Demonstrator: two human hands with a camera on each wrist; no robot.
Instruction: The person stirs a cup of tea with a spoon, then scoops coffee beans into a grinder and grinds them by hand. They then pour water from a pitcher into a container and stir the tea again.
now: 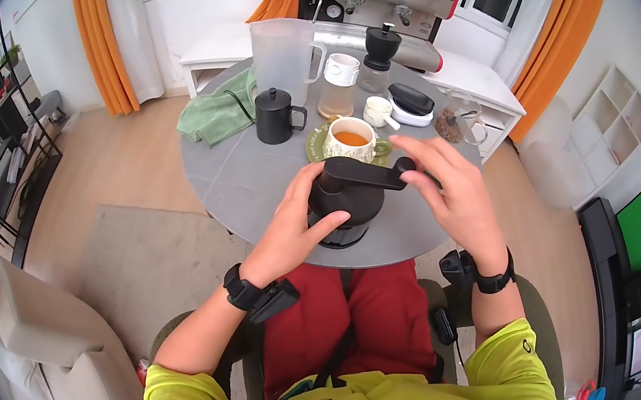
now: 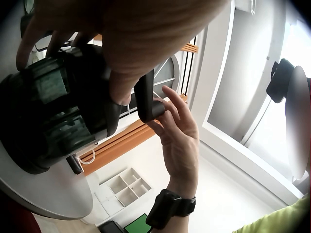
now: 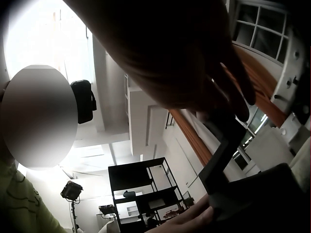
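A black grinder (image 1: 347, 204) with a crank arm (image 1: 364, 173) on top stands at the near edge of the grey round table. The left hand (image 1: 291, 224) wraps round its upper body, thumb across the front. At the crank's end, the right hand (image 1: 453, 191) holds the black knob (image 1: 405, 164) with thumb and fingers. In the left wrist view the grinder (image 2: 58, 104) has clear windows in its body, and the right hand (image 2: 179, 138) has its fingertips at the knob (image 2: 156, 109). The right wrist view shows the crank (image 3: 218, 162) in dark silhouette.
Behind the grinder are a cup of orange-brown liquid (image 1: 351, 139) on a green saucer, a black pot (image 1: 274, 117), a plastic pitcher (image 1: 282, 59), a glass carafe (image 1: 337, 88), another grinder (image 1: 380, 50), a green cloth (image 1: 216, 112) and a jug of beans (image 1: 452, 124). An espresso machine (image 1: 383, 1) stands beyond.
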